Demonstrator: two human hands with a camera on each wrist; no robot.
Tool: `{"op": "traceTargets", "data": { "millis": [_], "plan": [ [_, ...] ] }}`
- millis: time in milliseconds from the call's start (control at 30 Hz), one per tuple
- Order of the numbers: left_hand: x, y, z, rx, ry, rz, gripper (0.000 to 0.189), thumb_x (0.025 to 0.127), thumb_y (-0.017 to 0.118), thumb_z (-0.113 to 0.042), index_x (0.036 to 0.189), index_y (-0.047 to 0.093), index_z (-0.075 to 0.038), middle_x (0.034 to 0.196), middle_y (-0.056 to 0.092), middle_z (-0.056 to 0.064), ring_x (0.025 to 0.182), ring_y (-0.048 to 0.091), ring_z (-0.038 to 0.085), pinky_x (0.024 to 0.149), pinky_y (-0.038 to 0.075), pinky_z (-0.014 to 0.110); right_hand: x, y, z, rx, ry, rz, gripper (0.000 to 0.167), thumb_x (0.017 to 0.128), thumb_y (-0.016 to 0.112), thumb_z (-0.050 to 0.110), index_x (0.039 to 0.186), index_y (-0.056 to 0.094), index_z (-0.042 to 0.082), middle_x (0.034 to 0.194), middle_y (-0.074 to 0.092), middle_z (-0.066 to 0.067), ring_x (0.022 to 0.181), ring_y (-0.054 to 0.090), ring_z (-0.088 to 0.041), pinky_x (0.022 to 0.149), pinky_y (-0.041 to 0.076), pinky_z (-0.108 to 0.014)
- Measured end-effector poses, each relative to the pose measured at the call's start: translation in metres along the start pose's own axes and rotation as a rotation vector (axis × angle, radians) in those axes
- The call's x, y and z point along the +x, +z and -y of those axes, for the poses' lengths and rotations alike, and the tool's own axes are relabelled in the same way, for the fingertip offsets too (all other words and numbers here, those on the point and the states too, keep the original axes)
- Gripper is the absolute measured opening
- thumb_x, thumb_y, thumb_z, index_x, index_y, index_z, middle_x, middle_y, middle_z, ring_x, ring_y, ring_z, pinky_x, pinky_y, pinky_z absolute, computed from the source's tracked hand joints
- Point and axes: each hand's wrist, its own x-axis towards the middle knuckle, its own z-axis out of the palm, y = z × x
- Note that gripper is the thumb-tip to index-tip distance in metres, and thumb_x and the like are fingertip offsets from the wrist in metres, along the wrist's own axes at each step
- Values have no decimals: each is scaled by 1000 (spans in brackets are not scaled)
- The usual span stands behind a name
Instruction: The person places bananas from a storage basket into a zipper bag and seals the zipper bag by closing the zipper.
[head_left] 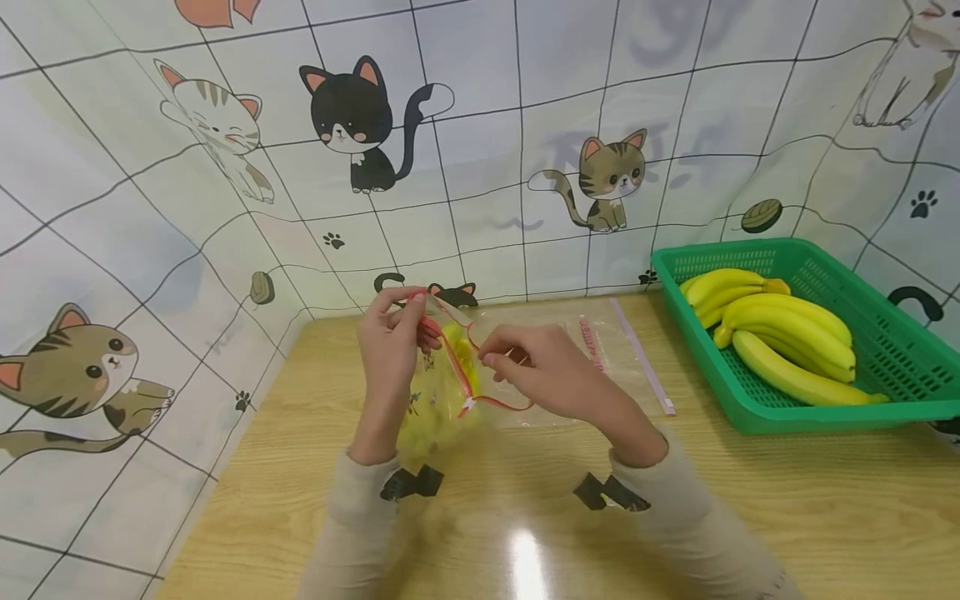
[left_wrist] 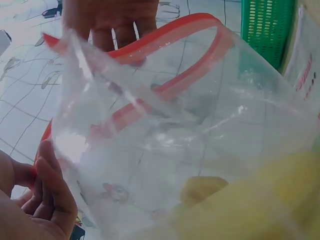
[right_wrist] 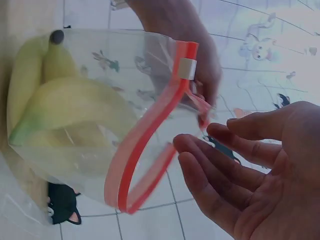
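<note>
A clear zip bag (head_left: 438,417) with a red rim stands on the table, bananas (right_wrist: 85,105) inside it. Its mouth gapes, and a white slider (right_wrist: 187,69) sits at one end of the red strip. My left hand (head_left: 390,333) pinches the far corner of the rim between thumb and fingers. At the right side of the mouth is my right hand (head_left: 547,367), its fingers loosely bent. In the right wrist view, the fingertips (right_wrist: 187,145) of that hand are right at the red rim, thumb and fingers apart.
Behind the right hand a second clear bag (head_left: 630,350) with a pale purple strip lies flat on the wooden table (head_left: 540,508). A green basket (head_left: 750,417) holding several bananas (head_left: 787,333) stands at the right. A cat-patterned sheet (head_left: 480,167) covers the wall behind.
</note>
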Motion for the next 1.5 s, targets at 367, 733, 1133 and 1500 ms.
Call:
{"op": "traceTargets", "data": {
  "millis": [367,733,1133,1500],
  "plan": [
    [1,-14,-13,-225,-88,-6,14,104,59,-11,114,59,0,76,77,3,71,78,17,74,64,32,-6,-35,-11,-30,5,-156,14,104,62,18,105,74,11,91,76,-2,80,73,-17,72,59,-29],
    [-15,9,-27,-516,-128,49,30,106,55,-7,136,58,-5,90,80,8,89,80,23,86,63,35,-10,-61,-25,63,44,-198,22,107,57,20,107,71,4,98,75,-12,86,74,-20,78,62,-29],
    [-42,38,-31,-565,-101,117,40,106,57,-13,145,55,-17,110,79,7,110,76,25,103,56,42,-4,-68,-45,-69,110,-122,31,105,60,34,119,72,9,104,75,-9,90,68,-22,78,58,-34],
    [-54,56,-24,-479,-45,174,42,106,58,-16,148,55,-21,122,76,14,120,72,26,107,53,39,6,-62,-67,101,162,-110,36,106,60,26,127,67,-2,113,73,-20,97,69,-32,80,61,-31]
  ]
}}
